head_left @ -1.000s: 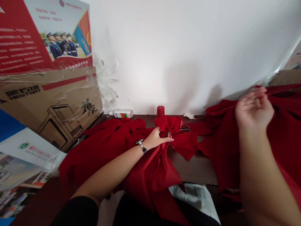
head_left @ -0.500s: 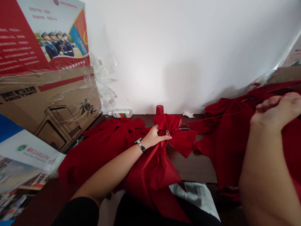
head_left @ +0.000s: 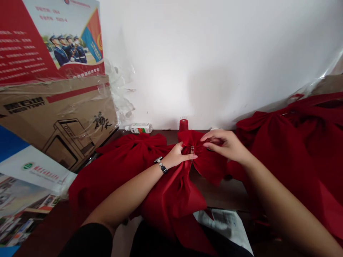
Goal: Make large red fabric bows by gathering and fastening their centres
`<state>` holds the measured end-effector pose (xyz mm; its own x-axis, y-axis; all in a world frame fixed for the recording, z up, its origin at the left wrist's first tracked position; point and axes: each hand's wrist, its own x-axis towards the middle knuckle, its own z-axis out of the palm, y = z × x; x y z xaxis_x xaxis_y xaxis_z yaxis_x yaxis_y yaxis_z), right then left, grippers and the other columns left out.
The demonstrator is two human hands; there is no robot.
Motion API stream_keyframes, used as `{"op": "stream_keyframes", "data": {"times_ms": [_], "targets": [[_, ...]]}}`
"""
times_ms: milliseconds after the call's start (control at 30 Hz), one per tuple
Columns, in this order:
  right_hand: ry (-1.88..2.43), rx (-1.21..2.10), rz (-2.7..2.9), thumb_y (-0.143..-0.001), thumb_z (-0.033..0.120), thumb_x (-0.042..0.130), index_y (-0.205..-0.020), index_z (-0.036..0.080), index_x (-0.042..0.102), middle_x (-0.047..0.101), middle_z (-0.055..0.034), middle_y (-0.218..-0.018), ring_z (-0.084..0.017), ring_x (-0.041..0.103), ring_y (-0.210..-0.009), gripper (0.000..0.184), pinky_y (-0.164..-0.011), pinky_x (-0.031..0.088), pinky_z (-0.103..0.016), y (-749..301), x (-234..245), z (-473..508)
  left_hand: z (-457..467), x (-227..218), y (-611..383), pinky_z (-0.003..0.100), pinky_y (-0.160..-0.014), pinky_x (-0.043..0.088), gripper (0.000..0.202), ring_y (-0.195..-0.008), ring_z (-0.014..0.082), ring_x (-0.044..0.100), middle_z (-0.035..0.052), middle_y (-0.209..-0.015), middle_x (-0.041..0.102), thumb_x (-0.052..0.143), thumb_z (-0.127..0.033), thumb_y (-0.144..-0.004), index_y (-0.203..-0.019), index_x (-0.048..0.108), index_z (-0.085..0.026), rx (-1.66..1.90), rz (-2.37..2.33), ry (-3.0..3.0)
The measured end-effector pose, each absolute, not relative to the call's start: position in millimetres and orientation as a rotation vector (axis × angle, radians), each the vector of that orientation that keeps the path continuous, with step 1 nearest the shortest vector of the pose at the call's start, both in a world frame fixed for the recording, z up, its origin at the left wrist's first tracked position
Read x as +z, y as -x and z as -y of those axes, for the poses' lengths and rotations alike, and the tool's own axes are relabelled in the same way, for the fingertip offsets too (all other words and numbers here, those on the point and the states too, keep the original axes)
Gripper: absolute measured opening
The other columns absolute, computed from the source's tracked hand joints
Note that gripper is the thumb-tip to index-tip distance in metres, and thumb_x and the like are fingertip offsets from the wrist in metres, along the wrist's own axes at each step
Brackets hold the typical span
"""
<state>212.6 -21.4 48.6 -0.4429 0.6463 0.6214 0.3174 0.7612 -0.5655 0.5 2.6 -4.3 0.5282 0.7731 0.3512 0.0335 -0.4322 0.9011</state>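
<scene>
Centre of frame: left hand (head_left: 175, 156) pinches the red bow (head_left: 203, 164) at its gathered middle, thumb flat beside the metal clip (head_left: 192, 150), presumably to keep the folds from slipping; thread spool (head_left: 183, 125) stands upright just behind, seemingly for easy reach. Right of centre, right hand (head_left: 223, 142) hovers at the bow's right side, thumb and fingers narrowly apart; whether they hold thread, I can't tell.
</scene>
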Motion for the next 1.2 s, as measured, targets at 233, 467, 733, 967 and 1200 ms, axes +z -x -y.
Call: {"op": "stream_keyframes", "data": {"times_ms": [233,467,733,967,1200], "targets": [[0.595,0.226,2.220,-0.088,0.025,0.049,-0.086,0.019,0.064,0.066,-0.0061,-0.081,-0.016,0.060,-0.073,0.016,-0.066,0.046,-0.026,-196,28,12,-6,-7,0,0.035,-0.098,0.038,0.051,-0.109,0.0230,0.055,0.0093,-0.115,0.062,0.075,-0.031,-0.066,-0.110,0.056,-0.015,0.958,-0.650,-1.873],[0.726,0.023,2.283,-0.087,0.021,0.047,-0.092,0.020,0.057,0.066,-0.0051,-0.089,-0.015,0.059,-0.070,0.012,-0.061,0.042,-0.023,-195,16,9,-10,-12,-1,0.036,-0.098,0.037,0.051,-0.110,0.0231,0.055,0.0091,-0.114,0.062,0.075,-0.028,-0.065,-0.110,0.056,-0.015,0.972,-0.647,-1.823],[0.681,0.223,2.210,-0.085,0.022,0.052,-0.089,0.019,0.061,0.064,-0.0039,-0.082,-0.013,0.054,-0.064,0.011,-0.059,0.040,-0.023,-195,20,12,-7,-9,-2,0.035,-0.094,0.039,0.050,-0.105,0.0225,0.056,0.0088,-0.109,0.064,0.076,-0.031,-0.064,-0.107,0.056,-0.014,1.047,-0.666,-1.765],[0.557,0.759,1.515,-0.084,0.027,0.051,-0.093,0.022,0.055,0.040,0.0041,-0.063,-0.009,0.037,-0.051,0.011,-0.049,0.033,-0.021,-223,26,-14,-5,0,1,0.034,-0.090,0.041,0.034,-0.093,0.0204,0.059,0.0072,-0.096,0.066,0.072,-0.033,-0.069,-0.093,0.059,-0.013,1.167,-0.695,-1.737],[0.794,0.434,1.389,-0.079,0.035,0.059,-0.090,0.020,0.055,0.050,0.0016,-0.065,-0.011,0.046,-0.054,0.019,-0.050,0.036,-0.022,-266,18,-48,2,9,5,0.029,-0.076,0.045,0.033,-0.074,0.0147,0.059,0.0026,-0.078,0.064,0.076,-0.033,-0.064,-0.082,0.057,-0.013,1.117,-0.598,-1.698]]}}
